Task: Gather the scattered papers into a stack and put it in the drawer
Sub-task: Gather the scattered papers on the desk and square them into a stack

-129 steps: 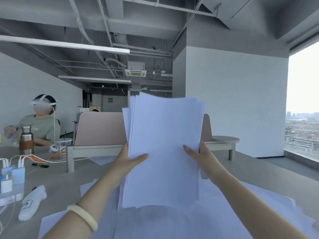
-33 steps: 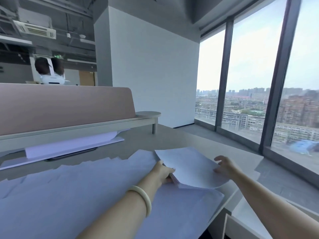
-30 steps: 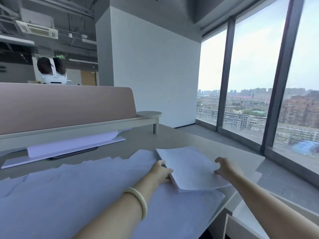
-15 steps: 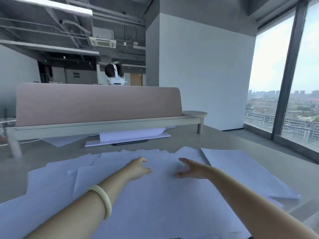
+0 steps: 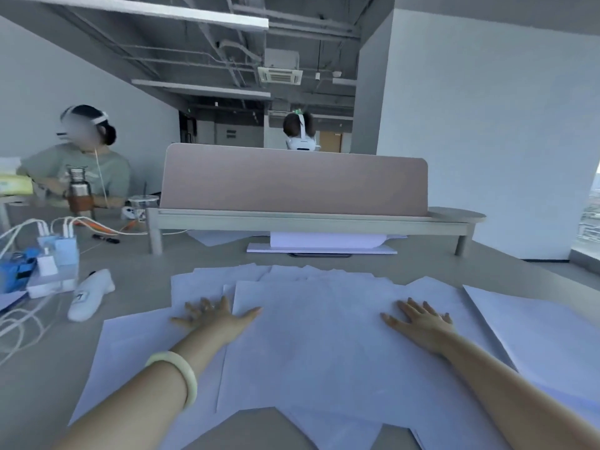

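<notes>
The loose papers (image 5: pixel 318 345) lie fanned across the middle of the counter (image 5: pixel 139 284), overlapping at odd angles, with some corners hanging toward the near edge. Both hands are wide and flat, palms down and holding nothing. The left hand (image 5: pixel 216 316) presses on the left side of the spread and the right hand (image 5: pixel 422 321) on the right side, well apart from each other. The step in hand looks like the sweep inward, and it should go best if the palms keep light, even pressure and slide toward each other so the sheets ride over one another instead of buckling. Too hard a press would probably drag only the top sheet and crease it. The far sheets near the divider (image 5: pixel 292 180) and the near corners likely need a second pull to join the heap. Once the sheets are bunched, the fingers can curl under both sides, lift the heap on edge and tap it square. What seems a thicker pile (image 5: pixel 545 339) sits just beside the right forearm and should take the new batch. The drawer is out of view. The white device (image 5: pixel 89 295) and the cables (image 5: pixel 19 326) on the left lie clear of the sweep.
</notes>
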`<action>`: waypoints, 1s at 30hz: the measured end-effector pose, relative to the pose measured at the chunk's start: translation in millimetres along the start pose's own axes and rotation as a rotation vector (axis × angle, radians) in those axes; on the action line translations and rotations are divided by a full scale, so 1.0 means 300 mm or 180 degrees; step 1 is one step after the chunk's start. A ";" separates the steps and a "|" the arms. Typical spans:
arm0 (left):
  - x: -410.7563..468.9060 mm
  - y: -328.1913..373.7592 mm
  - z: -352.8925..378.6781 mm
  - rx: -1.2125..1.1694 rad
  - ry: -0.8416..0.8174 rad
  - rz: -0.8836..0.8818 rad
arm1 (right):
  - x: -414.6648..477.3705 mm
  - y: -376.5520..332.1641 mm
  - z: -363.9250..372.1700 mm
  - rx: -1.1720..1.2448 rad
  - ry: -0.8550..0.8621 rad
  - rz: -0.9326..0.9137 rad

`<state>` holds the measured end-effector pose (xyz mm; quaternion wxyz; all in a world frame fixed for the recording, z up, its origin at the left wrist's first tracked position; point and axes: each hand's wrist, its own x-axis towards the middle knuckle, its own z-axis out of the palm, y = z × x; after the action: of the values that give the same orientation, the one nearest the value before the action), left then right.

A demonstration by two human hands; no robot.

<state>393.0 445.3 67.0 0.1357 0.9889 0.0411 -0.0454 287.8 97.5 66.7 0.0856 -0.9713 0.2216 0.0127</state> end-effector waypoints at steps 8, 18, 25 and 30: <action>-0.117 0.225 0.088 -0.0109 -0.0060 0.0626 | -0.028 -0.129 0.043 0.0065 0.0024 -0.0073; 0.022 -0.044 -0.075 -0.0033 0.0220 0.0460 | -0.037 0.016 -0.020 0.0448 0.0133 0.0148; 0.052 -0.118 -0.056 0.0019 0.0213 0.0727 | -0.029 0.072 0.005 0.0036 0.0135 0.0185; 0.073 -0.086 -0.118 0.0040 -0.0004 0.0669 | -0.018 0.052 0.018 0.0005 0.0111 0.0253</action>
<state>415.0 481.1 91.8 0.1335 0.9885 -0.0632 -0.0318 276.3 86.8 59.2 0.0819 -0.9617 0.2614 -0.0011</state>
